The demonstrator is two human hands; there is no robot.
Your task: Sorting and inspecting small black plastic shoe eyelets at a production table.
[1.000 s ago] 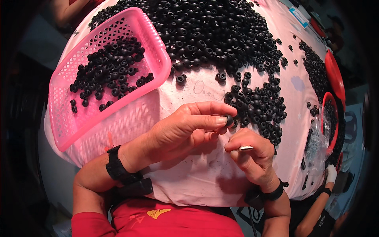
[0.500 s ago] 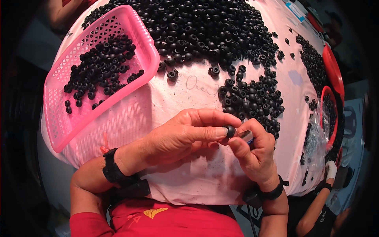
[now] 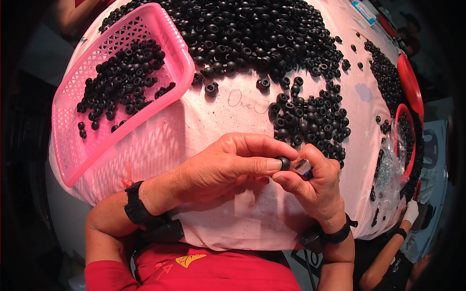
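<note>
Two bare hands meet above a counter (image 3: 228, 223) spread with pale pinkish-white cloth, each wrist wearing a black wristband (image 3: 137, 203). On the left hand (image 3: 213, 167), the grip pinches a small, round, smooth black piece (image 3: 283, 163) between thumb and forefinger, held over the cloth. The right hand (image 3: 318, 186) has its grip pressed around a short, flat, silvery metal tool (image 3: 302, 167) with a touch of blue near its base; the tool's end is at the right side of the piece, though whether it touches or lies just beside it I cannot tell. Beyond the hands sits a loose cluster of black hollow pieces (image 3: 310, 116), and behind it spreads a far larger black heap (image 3: 252, 39) of the same kind. At left stands a rectangular pink plastic basket (image 3: 187, 72) with pierced walls, partly filled with more of them. Toward the right edge, a crinkled clear plastic bag (image 3: 388, 162) lies beside a red-rimmed basin (image 3: 397, 128), near a co-worker's white-gloved hand (image 3: 411, 212).
</note>
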